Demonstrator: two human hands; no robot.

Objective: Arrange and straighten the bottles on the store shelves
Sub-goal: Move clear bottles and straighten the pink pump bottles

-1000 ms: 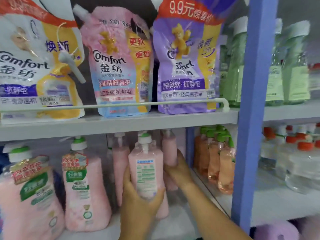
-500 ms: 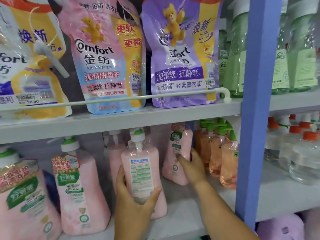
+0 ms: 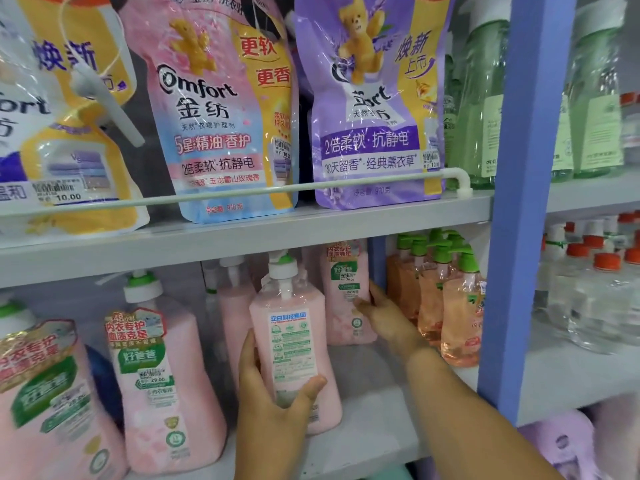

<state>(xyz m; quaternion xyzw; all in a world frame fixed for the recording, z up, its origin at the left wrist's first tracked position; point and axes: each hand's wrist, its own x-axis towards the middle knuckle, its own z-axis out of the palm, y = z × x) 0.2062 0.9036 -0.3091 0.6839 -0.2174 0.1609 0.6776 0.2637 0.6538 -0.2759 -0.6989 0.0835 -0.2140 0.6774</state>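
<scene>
Head view: left hand (image 3: 273,407) curled around upright pink plastic pump bottle (image 3: 294,344) at front of grey lower shelf (image 3: 374,424), back label outward; right hand (image 3: 384,313) farther back, fingers (image 3: 363,303) on rear pink bottle (image 3: 346,292).

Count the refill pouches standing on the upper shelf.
3: a white-and-yellow pouch at left, a pink pouch in the middle, a purple pouch at right. More may stand hidden behind them.
</scene>
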